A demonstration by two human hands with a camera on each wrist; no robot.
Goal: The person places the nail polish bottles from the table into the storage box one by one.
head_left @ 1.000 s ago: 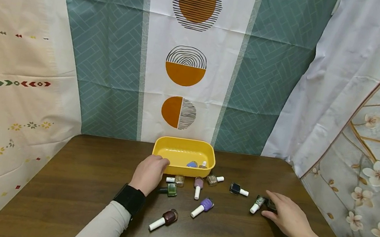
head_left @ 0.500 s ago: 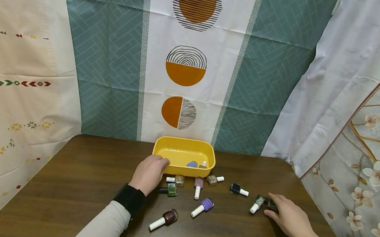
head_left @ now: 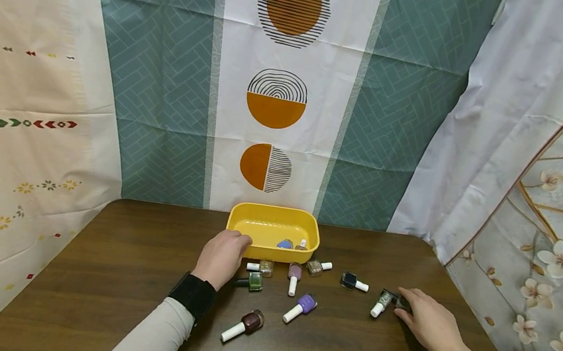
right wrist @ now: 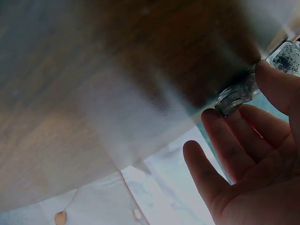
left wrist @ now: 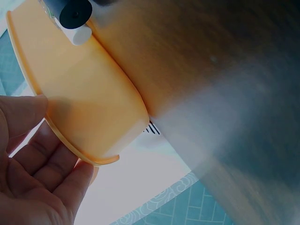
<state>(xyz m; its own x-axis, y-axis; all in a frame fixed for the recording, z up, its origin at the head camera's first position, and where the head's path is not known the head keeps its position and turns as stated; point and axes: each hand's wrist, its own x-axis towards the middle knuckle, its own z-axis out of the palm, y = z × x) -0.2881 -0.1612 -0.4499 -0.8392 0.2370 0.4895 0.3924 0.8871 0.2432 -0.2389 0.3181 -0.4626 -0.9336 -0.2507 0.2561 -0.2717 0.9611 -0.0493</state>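
Observation:
My left hand (head_left: 221,257) grips the left front rim of a yellow plastic bin (head_left: 272,253); the left wrist view has the thumb on one side of the rim (left wrist: 61,136) and curled fingers on the other. At the right of the table, my right hand (head_left: 427,322) pinches a dark, glassy nail polish bottle (right wrist: 233,97) between thumb and fingers, most of it hidden in the head view. Just left of those fingertips lies a speckled nail polish bottle (head_left: 382,302) with a white cap. Inside the bin are a blue bottle (head_left: 285,244) and a white-capped one (head_left: 301,245).
Several nail polish bottles lie on the brown table (head_left: 141,287): gold glitter (head_left: 266,268), green (head_left: 255,281), mauve (head_left: 294,271), beige (head_left: 314,267), dark navy (head_left: 349,280), purple (head_left: 307,303) and dark brown (head_left: 253,321). Patterned cloths (head_left: 170,97) hang behind and beside the table.
My right hand has shifted slightly to the right, away from the speckled bottle. The left hand stays on the bin's rim, and the bottles lie as before.

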